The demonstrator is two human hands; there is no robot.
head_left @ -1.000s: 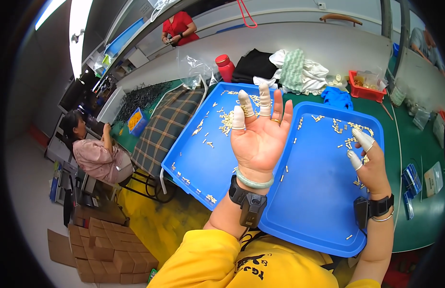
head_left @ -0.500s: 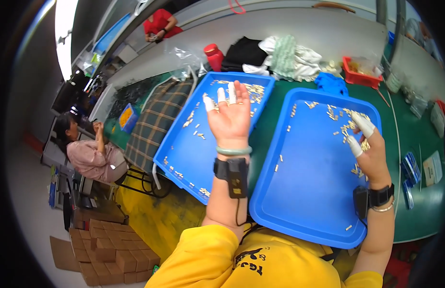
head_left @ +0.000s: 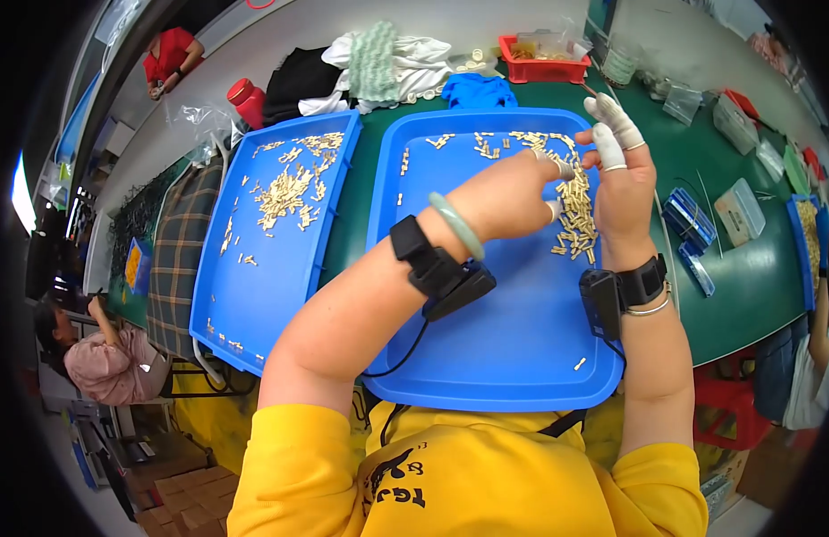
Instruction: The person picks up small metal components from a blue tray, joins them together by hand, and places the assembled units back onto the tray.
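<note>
My left hand (head_left: 514, 199) reaches across the right blue tray (head_left: 472, 389), palm down. Its white-covered thumb and fingertips are bent and apart over a pile of small brass-coloured metal pieces (head_left: 575, 219); nothing shows held in them. Beside the pile, at the tray's right rim, my right hand (head_left: 622, 197) is raised with its white-covered thumb and forefinger stretched out. The other right fingers are partly hidden, and I see nothing gripped. To the left stands a second blue tray (head_left: 253, 313) with a heap of the same pieces (head_left: 287, 195). Each wrist bears a black strapped device.
Cloths (head_left: 387, 63), a red jar (head_left: 246, 102), a blue cloth bundle (head_left: 479, 90) and a red box (head_left: 544, 70) line the far side of the green table (head_left: 727, 304). Blue packets (head_left: 690, 219) lie to the right. A person in pink (head_left: 119, 362) sits at left.
My left hand has moved from palm up over the left tray to palm down at the right tray's pile. My right hand has lifted its fingers beside it. The view has swung right.
</note>
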